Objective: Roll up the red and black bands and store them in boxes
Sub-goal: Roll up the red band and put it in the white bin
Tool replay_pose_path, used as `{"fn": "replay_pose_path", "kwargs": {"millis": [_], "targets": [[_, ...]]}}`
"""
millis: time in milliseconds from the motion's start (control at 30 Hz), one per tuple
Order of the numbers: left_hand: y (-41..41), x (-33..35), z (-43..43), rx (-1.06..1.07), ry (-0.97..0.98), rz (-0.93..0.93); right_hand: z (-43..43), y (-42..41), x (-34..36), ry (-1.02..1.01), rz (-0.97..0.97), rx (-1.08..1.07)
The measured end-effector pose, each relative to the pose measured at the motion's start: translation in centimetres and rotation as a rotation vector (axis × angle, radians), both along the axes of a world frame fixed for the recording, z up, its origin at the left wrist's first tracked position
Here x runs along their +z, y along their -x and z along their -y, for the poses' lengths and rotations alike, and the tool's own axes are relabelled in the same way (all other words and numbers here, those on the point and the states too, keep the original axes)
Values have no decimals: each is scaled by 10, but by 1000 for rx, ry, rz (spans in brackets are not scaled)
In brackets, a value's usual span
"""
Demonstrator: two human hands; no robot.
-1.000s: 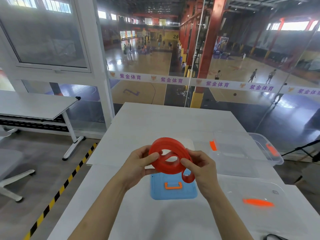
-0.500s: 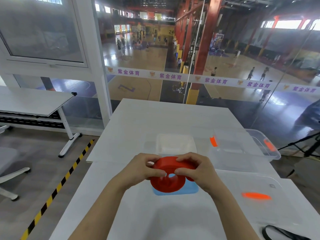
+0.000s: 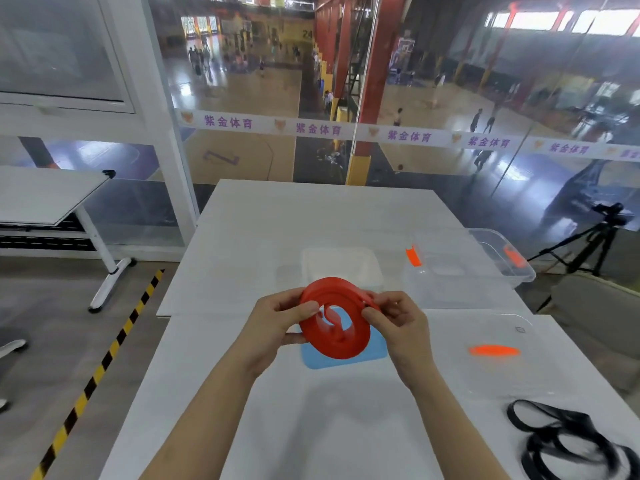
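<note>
The red band (image 3: pixel 349 344) is coiled into a flat ring several turns thick, held up above the table. My left hand (image 3: pixel 277 323) grips its left edge, thumb on top. My right hand (image 3: pixel 398 320) pinches its upper right edge. A loose inner end curls inside the ring. The black band (image 3: pixel 568 441) lies uncoiled in loops at the table's near right corner. A small clear box (image 3: pixel 343 263) sits open just beyond the ring, and its blue lid (image 3: pixel 377 351) lies flat under the ring.
A larger clear box (image 3: pixel 485 271) with orange latches stands at the right. Its clear lid (image 3: pixel 519 358) with an orange handle lies flat nearer to me. A tripod (image 3: pixel 588 244) stands off the table's right side. Glass wall runs behind the white table (image 3: pixel 311 216).
The red coil has widened into a larger, flatter ring and tilted toward me. The view has tipped down, bringing the black band into sight.
</note>
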State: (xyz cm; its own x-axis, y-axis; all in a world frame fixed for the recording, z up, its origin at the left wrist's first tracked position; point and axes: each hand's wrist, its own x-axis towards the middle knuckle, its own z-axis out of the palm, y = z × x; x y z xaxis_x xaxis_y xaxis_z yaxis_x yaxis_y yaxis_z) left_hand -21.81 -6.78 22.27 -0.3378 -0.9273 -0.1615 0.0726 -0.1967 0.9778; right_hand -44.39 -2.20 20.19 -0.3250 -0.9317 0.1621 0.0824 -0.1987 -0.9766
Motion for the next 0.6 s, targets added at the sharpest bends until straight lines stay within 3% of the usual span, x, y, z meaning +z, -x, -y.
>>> {"fn": "replay_pose_path", "kwargs": {"millis": [200, 433, 600], "targets": [[15, -24, 15, 28, -106, -60, 7, 8, -32, -95, -66, -12], [41, -48, 53, 130, -211, -63, 48, 23, -49, -154, -331, -81], [61, -60, 96, 176, -261, -26, 101, 42, -55, -241, -493, -5]]}}
